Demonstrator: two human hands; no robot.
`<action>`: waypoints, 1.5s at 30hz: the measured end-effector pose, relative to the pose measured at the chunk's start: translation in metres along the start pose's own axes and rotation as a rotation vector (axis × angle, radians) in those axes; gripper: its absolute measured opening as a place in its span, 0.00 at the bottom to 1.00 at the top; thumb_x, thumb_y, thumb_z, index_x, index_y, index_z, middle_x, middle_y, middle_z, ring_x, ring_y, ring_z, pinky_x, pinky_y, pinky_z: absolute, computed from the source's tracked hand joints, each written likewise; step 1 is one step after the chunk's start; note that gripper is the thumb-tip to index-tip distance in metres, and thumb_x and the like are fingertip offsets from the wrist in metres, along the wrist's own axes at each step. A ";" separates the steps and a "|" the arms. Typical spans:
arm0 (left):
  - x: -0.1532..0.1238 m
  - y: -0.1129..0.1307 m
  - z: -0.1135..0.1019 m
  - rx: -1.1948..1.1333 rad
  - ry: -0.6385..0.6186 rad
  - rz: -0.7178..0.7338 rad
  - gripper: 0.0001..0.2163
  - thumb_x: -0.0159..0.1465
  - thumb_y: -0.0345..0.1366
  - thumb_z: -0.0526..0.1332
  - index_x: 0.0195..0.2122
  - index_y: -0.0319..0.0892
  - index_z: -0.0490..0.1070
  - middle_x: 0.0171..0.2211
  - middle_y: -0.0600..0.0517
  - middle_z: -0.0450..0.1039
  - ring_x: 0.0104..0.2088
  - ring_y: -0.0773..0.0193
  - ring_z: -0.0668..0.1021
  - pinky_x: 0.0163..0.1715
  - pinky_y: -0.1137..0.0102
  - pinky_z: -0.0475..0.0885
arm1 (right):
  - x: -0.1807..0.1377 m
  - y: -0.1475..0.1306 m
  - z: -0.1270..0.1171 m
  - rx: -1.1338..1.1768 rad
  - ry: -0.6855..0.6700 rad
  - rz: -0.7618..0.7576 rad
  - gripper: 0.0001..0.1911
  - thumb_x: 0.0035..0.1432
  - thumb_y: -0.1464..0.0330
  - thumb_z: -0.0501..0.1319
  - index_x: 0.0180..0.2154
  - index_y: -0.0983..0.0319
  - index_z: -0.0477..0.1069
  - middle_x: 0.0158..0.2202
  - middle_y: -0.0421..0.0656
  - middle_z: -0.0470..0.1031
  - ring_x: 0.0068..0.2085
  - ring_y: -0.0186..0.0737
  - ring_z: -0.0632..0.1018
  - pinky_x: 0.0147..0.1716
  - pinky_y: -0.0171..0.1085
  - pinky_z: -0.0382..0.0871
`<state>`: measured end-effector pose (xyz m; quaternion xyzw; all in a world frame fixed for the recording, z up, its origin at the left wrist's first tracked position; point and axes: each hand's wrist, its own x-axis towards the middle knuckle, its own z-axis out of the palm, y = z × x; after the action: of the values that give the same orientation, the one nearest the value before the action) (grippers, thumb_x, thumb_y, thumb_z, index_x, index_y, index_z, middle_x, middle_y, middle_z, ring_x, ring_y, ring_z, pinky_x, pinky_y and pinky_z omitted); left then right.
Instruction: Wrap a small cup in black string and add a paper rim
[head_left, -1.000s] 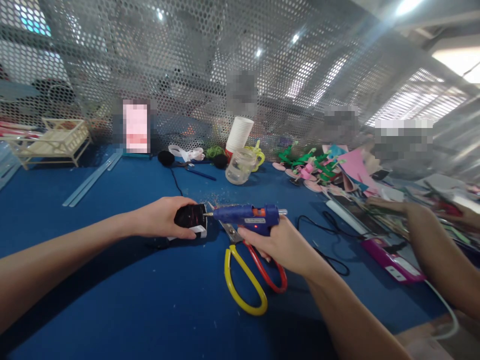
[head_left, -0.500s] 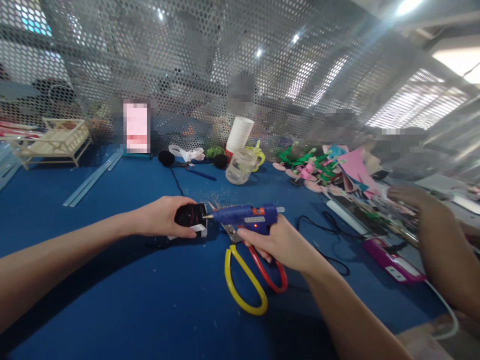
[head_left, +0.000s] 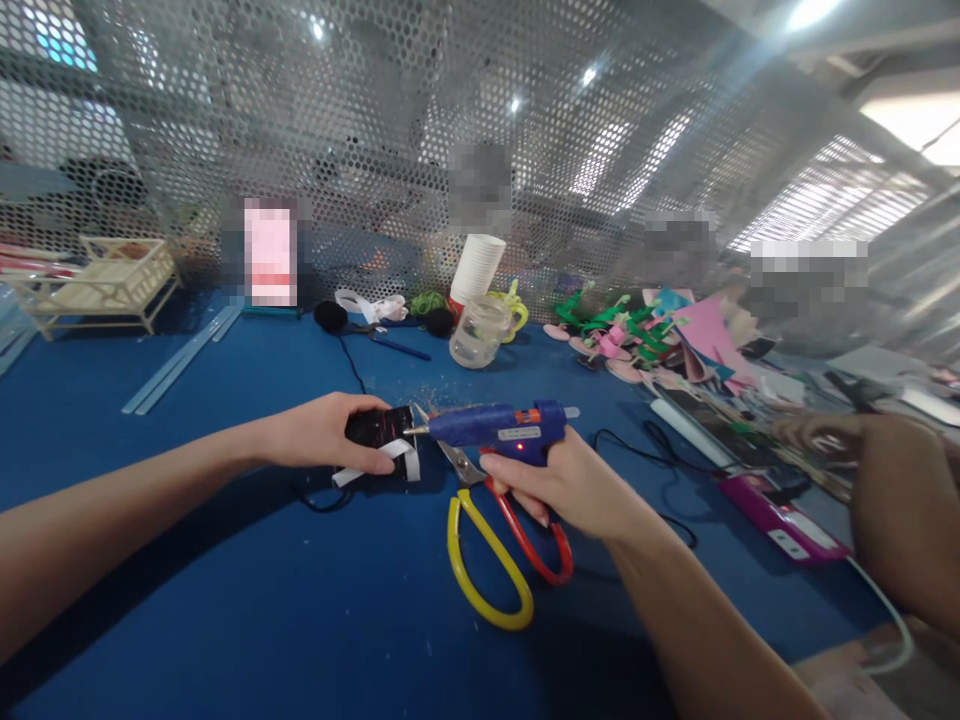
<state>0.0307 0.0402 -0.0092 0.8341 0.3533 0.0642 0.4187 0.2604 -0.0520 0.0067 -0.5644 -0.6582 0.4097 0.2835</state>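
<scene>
My left hand (head_left: 334, 435) is closed around a small black piece (head_left: 379, 428) that looks wrapped in yarn, with a white strip (head_left: 375, 463) along its near side. A blue hot glue gun (head_left: 499, 428) is gripped in my right hand (head_left: 570, 480), its red light lit. Its metal nozzle points left and reaches the right edge of the black piece; whether it touches I cannot tell. Scissors (head_left: 487, 560) with one yellow and one red handle lie on the table beneath the gun, their blades partly hidden behind it.
At the back are a clear plastic jug (head_left: 478, 335), stacked white cups (head_left: 478, 268), a black yarn ball (head_left: 330, 316) and a model bed (head_left: 105, 285). A purple power strip (head_left: 784, 520) lies right. Another person's hand (head_left: 817, 435) is over craft pieces at far right.
The glue gun has shifted slightly right. More of the white strip shows at the black piece, which looks turned a little. The other person's hand has moved lower.
</scene>
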 end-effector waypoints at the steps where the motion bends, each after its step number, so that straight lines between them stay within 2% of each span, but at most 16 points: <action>1: 0.000 0.000 0.000 -0.019 -0.009 0.003 0.25 0.50 0.46 0.60 0.47 0.41 0.64 0.37 0.52 0.72 0.35 0.62 0.73 0.32 0.73 0.66 | 0.000 0.000 0.000 0.000 -0.001 0.002 0.13 0.52 0.64 0.56 0.20 0.64 0.64 0.08 0.32 0.57 0.12 0.25 0.60 0.14 0.28 0.58; 8: 0.001 -0.004 -0.002 -0.090 -0.031 0.035 0.24 0.51 0.47 0.60 0.45 0.39 0.65 0.35 0.51 0.70 0.35 0.62 0.71 0.32 0.73 0.64 | -0.001 0.004 -0.003 0.009 -0.012 0.006 0.14 0.52 0.62 0.56 0.20 0.64 0.63 0.09 0.33 0.58 0.12 0.24 0.59 0.11 0.27 0.55; 15: 0.000 -0.002 -0.001 -0.148 -0.024 0.039 0.23 0.51 0.46 0.61 0.44 0.38 0.65 0.32 0.53 0.68 0.31 0.66 0.70 0.29 0.75 0.63 | -0.002 0.005 -0.004 0.014 0.000 -0.016 0.15 0.53 0.63 0.56 0.20 0.64 0.63 0.08 0.33 0.57 0.12 0.24 0.59 0.13 0.28 0.56; 22: -0.002 0.003 0.001 -0.089 -0.003 0.039 0.25 0.48 0.45 0.63 0.46 0.39 0.64 0.34 0.52 0.69 0.33 0.65 0.71 0.30 0.74 0.65 | -0.001 0.005 -0.003 0.050 0.015 -0.018 0.14 0.53 0.63 0.56 0.20 0.64 0.63 0.08 0.32 0.58 0.11 0.25 0.59 0.13 0.28 0.55; 29: -0.003 0.008 0.003 -0.029 0.016 0.048 0.26 0.47 0.43 0.64 0.46 0.39 0.63 0.34 0.53 0.69 0.32 0.65 0.71 0.30 0.75 0.66 | 0.000 0.006 -0.002 0.014 0.061 -0.030 0.16 0.53 0.62 0.55 0.19 0.64 0.62 0.08 0.33 0.58 0.12 0.26 0.61 0.18 0.31 0.61; 40: -0.005 0.013 0.003 -0.008 0.093 0.068 0.25 0.47 0.41 0.64 0.46 0.40 0.62 0.34 0.53 0.70 0.31 0.66 0.72 0.31 0.74 0.66 | -0.002 0.003 -0.004 0.038 0.009 -0.010 0.15 0.52 0.63 0.57 0.19 0.64 0.63 0.08 0.32 0.57 0.11 0.24 0.59 0.12 0.27 0.55; 45: -0.007 0.016 0.004 0.044 0.140 0.085 0.27 0.46 0.41 0.64 0.47 0.40 0.61 0.38 0.51 0.70 0.37 0.62 0.73 0.36 0.72 0.67 | -0.001 0.006 -0.005 0.035 0.042 -0.021 0.16 0.53 0.61 0.56 0.18 0.64 0.63 0.08 0.33 0.58 0.11 0.25 0.60 0.14 0.28 0.57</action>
<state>0.0359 0.0268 0.0016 0.8508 0.3472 0.1323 0.3716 0.2674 -0.0523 0.0044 -0.5610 -0.6505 0.4063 0.3116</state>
